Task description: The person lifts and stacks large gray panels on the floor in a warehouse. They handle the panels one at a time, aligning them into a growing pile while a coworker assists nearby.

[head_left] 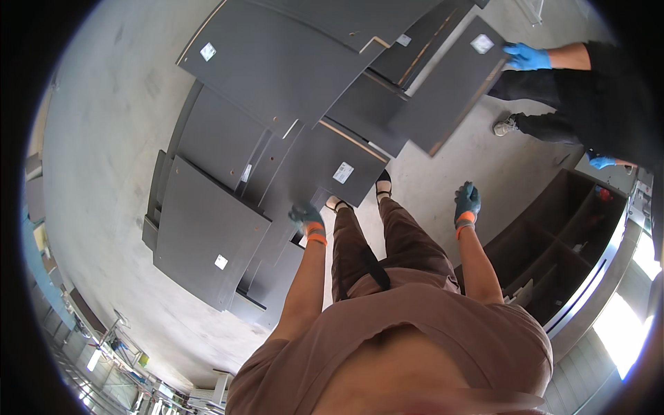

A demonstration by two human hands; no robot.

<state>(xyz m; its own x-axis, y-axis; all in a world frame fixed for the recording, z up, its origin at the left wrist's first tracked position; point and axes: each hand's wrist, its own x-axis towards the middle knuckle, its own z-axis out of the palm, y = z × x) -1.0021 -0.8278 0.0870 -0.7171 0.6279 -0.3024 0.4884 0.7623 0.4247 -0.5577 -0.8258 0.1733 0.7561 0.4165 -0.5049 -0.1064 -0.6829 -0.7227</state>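
Observation:
My left hand point(306, 216), in a dark green glove with an orange cuff, is over the edge of a pile of dark grey panels; motion blurs its fingers. Below and left of it lies a large grey panel point(207, 238) with a white label. Ahead is a smaller labelled panel point(346, 169), close to my feet. My right hand point(467, 202), gloved alike, hangs over the floor with its fingers curled and nothing visible in them. At the upper right a co-worker's blue-gloved hand point(527, 57) grips the end of a tilted grey panel point(453, 86).
More panels point(270, 62) are stacked in uneven layers ahead and to the left. A dark shelf unit with compartments point(546, 214) stands at my right. The co-worker's shoe point(505, 126) is on the concrete floor point(104, 173). Racks and equipment point(117, 346) stand at the lower left.

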